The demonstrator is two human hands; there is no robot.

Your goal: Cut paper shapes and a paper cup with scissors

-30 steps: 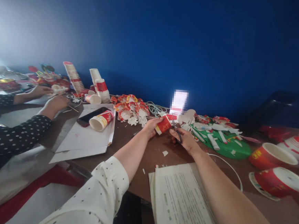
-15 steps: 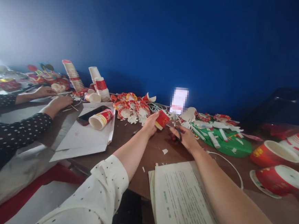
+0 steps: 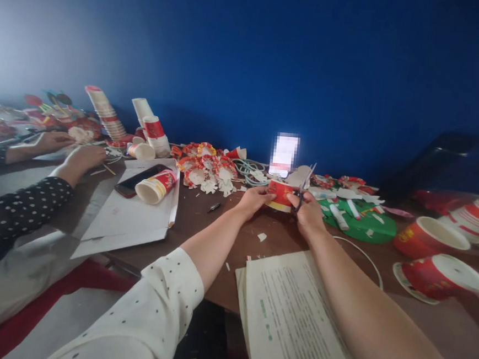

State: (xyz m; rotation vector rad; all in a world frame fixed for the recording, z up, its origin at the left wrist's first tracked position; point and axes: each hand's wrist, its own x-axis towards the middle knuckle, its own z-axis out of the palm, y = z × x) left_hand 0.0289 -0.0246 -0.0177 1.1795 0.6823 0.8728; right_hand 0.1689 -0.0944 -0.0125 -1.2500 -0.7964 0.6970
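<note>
The left hand point(image 3: 254, 198) pinches a small red paper cup point(image 3: 280, 195) at its left side; the right hand point(image 3: 309, 211) grips dark-handled scissors point(image 3: 304, 187) touching its right edge.

A small red paper cup with a yellow band and white rim point(image 3: 280, 196) sits just right of the frame's centre, tipped on its side above the brown table, its red printed wall facing the camera. Touching its right edge is a pair of dark-handled scissors with thin metal blades point(image 3: 303, 189); the blades are parted and point up and to the right, the handles low beside the cup
</note>
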